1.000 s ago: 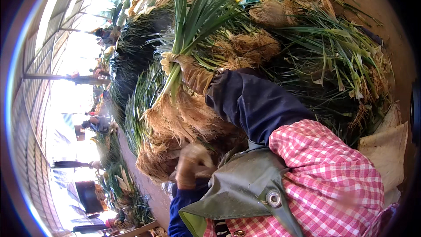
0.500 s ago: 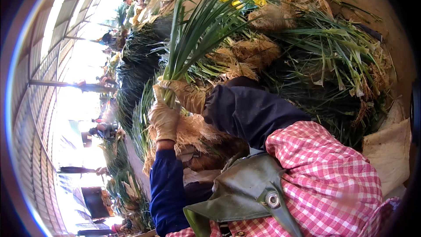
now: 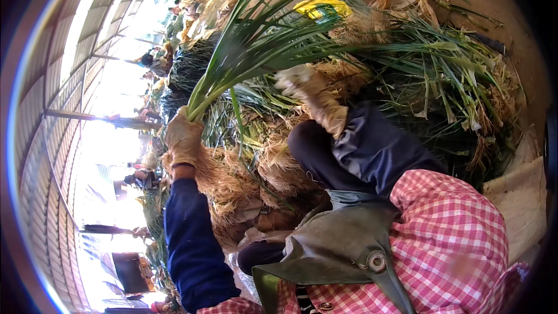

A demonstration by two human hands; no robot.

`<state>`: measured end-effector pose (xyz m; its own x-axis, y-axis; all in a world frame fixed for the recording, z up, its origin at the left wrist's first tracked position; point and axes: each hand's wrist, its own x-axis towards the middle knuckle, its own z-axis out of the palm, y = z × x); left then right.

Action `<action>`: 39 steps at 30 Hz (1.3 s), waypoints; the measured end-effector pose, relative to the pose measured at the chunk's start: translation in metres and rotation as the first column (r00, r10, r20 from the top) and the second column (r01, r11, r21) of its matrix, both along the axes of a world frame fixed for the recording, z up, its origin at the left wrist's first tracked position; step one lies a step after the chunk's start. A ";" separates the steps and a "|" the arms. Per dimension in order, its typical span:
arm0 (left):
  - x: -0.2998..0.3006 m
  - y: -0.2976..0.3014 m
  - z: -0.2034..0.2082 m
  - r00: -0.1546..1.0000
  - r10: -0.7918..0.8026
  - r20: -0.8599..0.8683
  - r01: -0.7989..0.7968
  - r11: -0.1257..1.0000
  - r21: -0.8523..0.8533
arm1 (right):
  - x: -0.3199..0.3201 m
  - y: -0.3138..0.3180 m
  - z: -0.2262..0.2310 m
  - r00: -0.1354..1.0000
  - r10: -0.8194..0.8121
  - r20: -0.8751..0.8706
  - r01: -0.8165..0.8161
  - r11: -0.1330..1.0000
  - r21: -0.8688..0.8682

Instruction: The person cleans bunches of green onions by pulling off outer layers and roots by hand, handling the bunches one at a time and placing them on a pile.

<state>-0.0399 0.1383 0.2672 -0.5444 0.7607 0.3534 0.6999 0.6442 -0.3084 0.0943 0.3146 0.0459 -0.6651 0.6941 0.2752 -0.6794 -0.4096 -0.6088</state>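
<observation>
My left hand (image 3: 185, 136), in a tan glove, is closed around the lower stalks of a bunch of green onions (image 3: 232, 52). Long green leaves fan upward and to the right from that grip. Tan stringy roots (image 3: 229, 180) lie just below and right of the glove; which of them belong to the held bunch I cannot tell. My right hand (image 3: 314, 93), also gloved, is apart from the left and beside the leaves, above piled onions. Motion smears its fingers, so their closure is unclear.
More green onions (image 3: 430, 81) with roots are heaped at the right. A yellow and green bag (image 3: 323, 7) lies at the far side. Pale sacking (image 3: 517, 197) spreads at the right edge. Posts (image 3: 104, 118) and other people (image 3: 145, 177) are in the left background.
Both hands were together on the bunch's stalks. The right hand has let go and moved right; the left has shifted left with the bunch, whose leaves now sweep further right.
</observation>
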 end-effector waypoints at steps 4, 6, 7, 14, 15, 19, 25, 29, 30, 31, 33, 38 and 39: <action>0.016 0.008 0.020 0.994 -0.064 -0.092 0.054 0.992 -0.116 | -0.012 0.018 -0.049 0.903 -0.257 0.343 0.217 0.964 0.153; 0.022 0.008 0.021 0.992 -0.057 -0.115 0.038 0.986 -0.165 | -0.015 0.000 -0.028 0.875 -0.137 0.464 0.020 0.968 0.249; 0.036 0.040 0.037 0.981 -0.123 -0.151 0.097 0.981 -0.168 | -0.049 0.029 -0.041 0.887 -0.350 0.302 0.199 0.879 0.435; 0.053 0.034 0.058 0.957 -0.158 -0.245 0.094 0.962 -0.256 | -0.080 -0.010 0.070 0.929 0.173 -0.327 -0.102 0.970 0.221; 0.056 0.043 0.060 0.949 -0.190 -0.251 0.128 0.961 -0.244 | -0.083 0.001 0.073 0.902 0.163 -0.399 -0.088 0.976 0.200; 0.050 0.025 0.070 0.905 -0.220 -0.364 0.092 0.937 -0.337 | -0.073 0.004 0.074 0.985 0.146 -0.088 -0.093 0.893 0.440; 0.033 0.007 0.094 0.830 -0.309 -0.464 0.122 0.913 -0.389 | -0.015 0.118 -0.042 0.975 0.193 0.115 -0.212 0.959 0.189; -0.003 -0.033 0.144 0.732 -0.466 -0.497 0.309 0.877 -0.368 | 0.084 0.218 -0.167 0.950 0.207 0.235 -0.165 0.968 -0.187; -0.013 -0.047 0.160 0.759 -0.436 -0.485 0.304 0.894 -0.329 | 0.109 0.233 -0.185 0.930 0.194 0.311 -0.140 0.972 -0.189; -0.012 -0.043 0.165 0.717 -0.413 -0.562 0.241 0.903 -0.357 | 0.141 0.251 -0.197 0.902 0.144 0.407 -0.093 0.986 -0.142; 0.007 -0.038 0.180 0.528 -0.375 -0.762 -0.019 0.892 -0.452 | 0.157 0.261 -0.180 0.686 -0.142 0.714 -0.116 0.947 0.300; 0.009 -0.027 0.190 0.485 -0.356 -0.799 -0.077 0.892 -0.445 | 0.235 0.246 -0.059 0.178 -0.829 0.531 -0.296 0.469 0.832; 0.012 -0.034 0.188 0.519 -0.354 -0.778 -0.090 0.883 -0.461 | 0.204 0.198 -0.004 0.229 -0.814 0.534 -0.048 0.539 0.841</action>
<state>-0.0282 0.1039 0.4552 -0.0508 0.9734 0.2234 0.0437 0.2256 -0.9732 0.2988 0.5123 0.0417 -0.4532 0.8551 0.2518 0.4562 0.4652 -0.7586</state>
